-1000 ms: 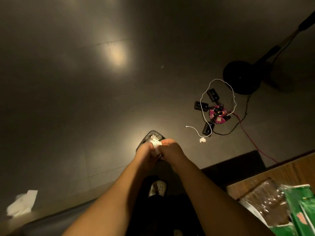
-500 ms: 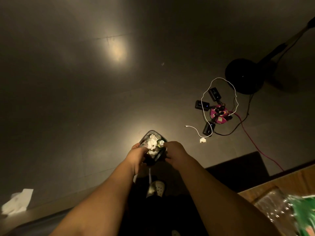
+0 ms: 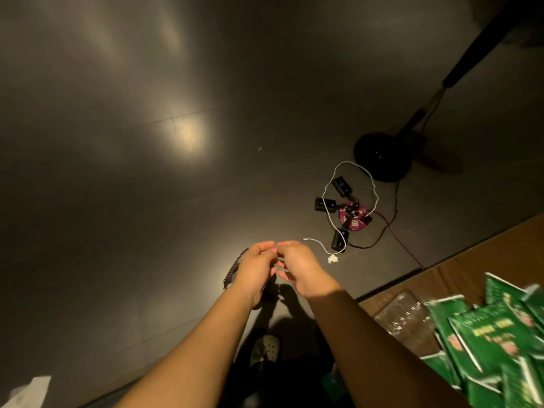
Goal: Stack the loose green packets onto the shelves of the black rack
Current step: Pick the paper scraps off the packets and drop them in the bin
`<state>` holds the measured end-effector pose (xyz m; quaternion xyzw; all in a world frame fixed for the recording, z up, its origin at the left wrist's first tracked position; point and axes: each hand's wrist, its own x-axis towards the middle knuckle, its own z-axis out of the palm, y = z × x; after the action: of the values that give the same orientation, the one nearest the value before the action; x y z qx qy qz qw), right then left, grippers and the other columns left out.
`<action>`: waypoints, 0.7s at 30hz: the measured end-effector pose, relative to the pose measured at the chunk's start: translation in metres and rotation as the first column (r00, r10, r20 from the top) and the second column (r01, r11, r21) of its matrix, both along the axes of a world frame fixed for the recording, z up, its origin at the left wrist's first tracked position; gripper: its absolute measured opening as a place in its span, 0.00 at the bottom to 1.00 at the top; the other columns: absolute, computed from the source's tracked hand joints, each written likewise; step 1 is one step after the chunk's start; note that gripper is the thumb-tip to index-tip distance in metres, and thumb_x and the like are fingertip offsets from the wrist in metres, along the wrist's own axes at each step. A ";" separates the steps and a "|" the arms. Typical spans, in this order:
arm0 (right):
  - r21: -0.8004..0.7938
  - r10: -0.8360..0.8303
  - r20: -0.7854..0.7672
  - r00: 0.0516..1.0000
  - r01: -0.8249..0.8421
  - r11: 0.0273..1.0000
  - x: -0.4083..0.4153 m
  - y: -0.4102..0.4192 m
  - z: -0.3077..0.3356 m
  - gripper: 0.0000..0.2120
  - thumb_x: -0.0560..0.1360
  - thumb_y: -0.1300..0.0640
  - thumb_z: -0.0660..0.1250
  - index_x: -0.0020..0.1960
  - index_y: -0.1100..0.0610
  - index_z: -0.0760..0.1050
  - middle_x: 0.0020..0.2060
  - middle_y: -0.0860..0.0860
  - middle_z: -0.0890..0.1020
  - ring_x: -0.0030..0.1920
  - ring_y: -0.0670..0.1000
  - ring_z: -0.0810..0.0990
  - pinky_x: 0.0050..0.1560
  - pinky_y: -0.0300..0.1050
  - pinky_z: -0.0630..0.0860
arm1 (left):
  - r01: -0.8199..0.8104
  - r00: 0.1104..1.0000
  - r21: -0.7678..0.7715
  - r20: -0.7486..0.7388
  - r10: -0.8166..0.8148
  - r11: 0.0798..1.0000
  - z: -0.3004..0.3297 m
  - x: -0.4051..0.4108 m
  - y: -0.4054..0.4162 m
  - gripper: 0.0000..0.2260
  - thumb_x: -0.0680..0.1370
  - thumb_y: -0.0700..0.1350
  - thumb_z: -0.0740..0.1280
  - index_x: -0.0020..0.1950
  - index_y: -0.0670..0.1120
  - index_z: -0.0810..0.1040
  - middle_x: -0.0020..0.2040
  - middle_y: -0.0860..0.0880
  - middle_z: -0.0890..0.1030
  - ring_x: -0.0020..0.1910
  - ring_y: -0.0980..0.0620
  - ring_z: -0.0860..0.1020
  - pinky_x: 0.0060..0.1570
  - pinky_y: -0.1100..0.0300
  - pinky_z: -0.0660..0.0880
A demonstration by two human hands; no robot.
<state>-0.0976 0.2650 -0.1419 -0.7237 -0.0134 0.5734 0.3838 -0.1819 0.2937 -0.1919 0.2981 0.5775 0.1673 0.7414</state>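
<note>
Head view: both hands meeting over a dim floor, packets waiting at the right

Head camera is looking down at a dark grey floor (image 3: 147, 231), where a pale patch of light is glowing. Both forearms are reaching forward from the bottom edge. The left hand (image 3: 256, 269) and the right hand (image 3: 297, 267) are meeting fingertip to fingertip, with fingers curling inward around something thin and pale between them; what that scrap is cannot be told, and the grip of each hand is too dim and blurred to judge as clenched or released. Just beneath the left hand, the rim of a small dark bin (image 3: 232, 270) is showing. A light-coloured shoe (image 3: 265, 348) is standing on the floor between the arms.

The green packets (image 3: 494, 334) are lying in a loose, overlapping heap at the lower right, on a wooden worktop (image 3: 485, 260), well apart from both hands. Beside them, a crumpled clear plastic wrapper (image 3: 406, 319) is resting on the same wood.

Farther out on the floor, a pink round power hub (image 3: 351, 216) is sitting with black adapters plugged around it, and a white cable (image 3: 326, 201) is looping away from it. Behind it, the black round base of a stand (image 3: 382, 157) is resting on the floor, its pole slanting up to the right. A white scrap of paper (image 3: 29, 390) is lying at the bottom left corner.
</note>
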 end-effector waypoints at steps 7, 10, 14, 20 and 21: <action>0.097 -0.088 0.170 0.982 0.072 0.993 0.026 -0.061 0.056 0.07 0.78 0.63 0.60 0.46 0.54 0.74 0.46 0.54 0.81 0.49 0.51 0.79 0.60 0.54 0.77 | 0.213 0.976 0.195 -0.009 -0.216 0.957 0.065 0.037 -0.052 0.09 0.79 0.41 0.63 0.57 0.49 0.78 0.54 0.46 0.83 0.54 0.49 0.81 0.58 0.49 0.78; 0.131 -0.063 0.315 0.947 0.022 0.991 0.042 -0.094 0.075 0.08 0.78 0.62 0.61 0.49 0.56 0.78 0.42 0.51 0.82 0.45 0.48 0.80 0.50 0.45 0.78 | 0.297 0.952 0.265 -0.009 -0.305 0.917 0.088 0.050 -0.077 0.08 0.80 0.43 0.63 0.57 0.50 0.78 0.55 0.48 0.83 0.56 0.51 0.80 0.59 0.51 0.77; 0.062 -0.026 0.551 0.834 -0.011 0.998 0.064 -0.137 0.090 0.13 0.79 0.61 0.62 0.62 0.59 0.77 0.55 0.53 0.80 0.55 0.52 0.77 0.49 0.38 0.67 | 0.473 0.879 0.406 -0.154 -0.452 0.782 0.110 0.063 -0.104 0.11 0.80 0.45 0.65 0.62 0.49 0.76 0.55 0.51 0.80 0.56 0.53 0.78 0.54 0.61 0.72; 0.027 -0.114 0.673 0.731 0.130 0.991 0.073 -0.189 0.087 0.11 0.76 0.61 0.62 0.57 0.52 0.76 0.60 0.54 0.77 0.51 0.51 0.75 0.48 0.43 0.68 | 0.779 0.623 0.432 -0.446 -0.643 0.455 0.106 0.075 -0.139 0.25 0.73 0.55 0.71 0.68 0.51 0.71 0.59 0.51 0.76 0.56 0.52 0.77 0.59 0.53 0.76; 0.036 -0.137 0.669 0.730 0.152 0.988 0.072 -0.193 0.086 0.11 0.77 0.61 0.62 0.57 0.51 0.76 0.59 0.53 0.77 0.50 0.50 0.75 0.46 0.43 0.68 | 0.809 0.581 0.424 -0.480 -0.657 0.407 0.103 0.074 -0.142 0.29 0.71 0.58 0.72 0.69 0.51 0.70 0.61 0.51 0.75 0.58 0.51 0.76 0.60 0.51 0.76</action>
<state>-0.0259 0.0716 -0.0554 -0.8839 -0.0882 0.2439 0.3891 -0.1079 0.1519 -0.0884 0.7588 0.3828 -0.0401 0.5254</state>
